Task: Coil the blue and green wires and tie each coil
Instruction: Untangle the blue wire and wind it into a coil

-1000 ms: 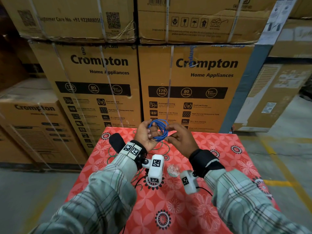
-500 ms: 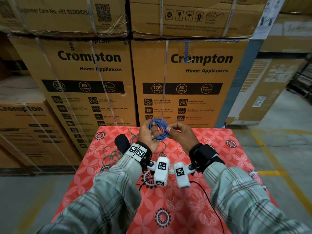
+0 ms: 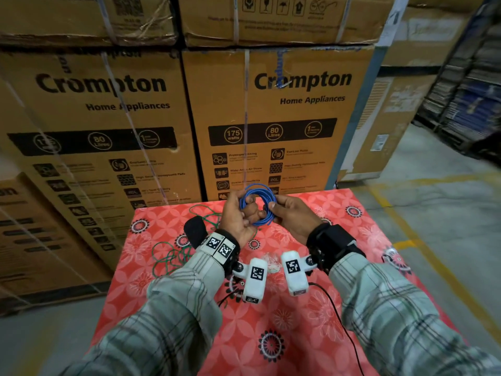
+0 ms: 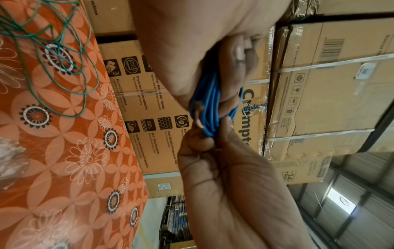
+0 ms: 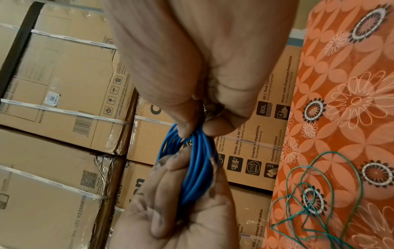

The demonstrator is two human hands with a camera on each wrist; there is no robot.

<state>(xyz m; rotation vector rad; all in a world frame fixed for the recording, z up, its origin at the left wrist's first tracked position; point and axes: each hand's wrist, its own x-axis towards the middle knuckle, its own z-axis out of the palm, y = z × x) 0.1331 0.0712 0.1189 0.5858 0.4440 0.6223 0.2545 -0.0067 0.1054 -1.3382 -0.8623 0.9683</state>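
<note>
The blue wire (image 3: 257, 203) is wound into a small coil and held upright above the table's far edge. My left hand (image 3: 244, 214) grips the coil's left side, with fingers through the loop. My right hand (image 3: 272, 210) pinches its right side between thumb and fingers. In the left wrist view the blue coil (image 4: 210, 104) shows a bare end sticking out near the right thumb. The right wrist view has the blue coil (image 5: 195, 168) squeezed between both hands. The green wire (image 3: 173, 253) lies loose and tangled on the table's left part, also green wire (image 4: 53, 50) and green wire (image 5: 319, 193).
The table carries a red flowered cloth (image 3: 284, 321). A small clear plastic piece (image 3: 269, 263) lies on it below the wrists. Stacked cardboard boxes (image 3: 284, 118) stand right behind the table. Concrete floor (image 3: 433, 213) with a yellow line runs on the right.
Both hands stay on the blue coil in about the same place. The right wrist has swung in closer to the left one, and its fingers now sit on the coil's right side.
</note>
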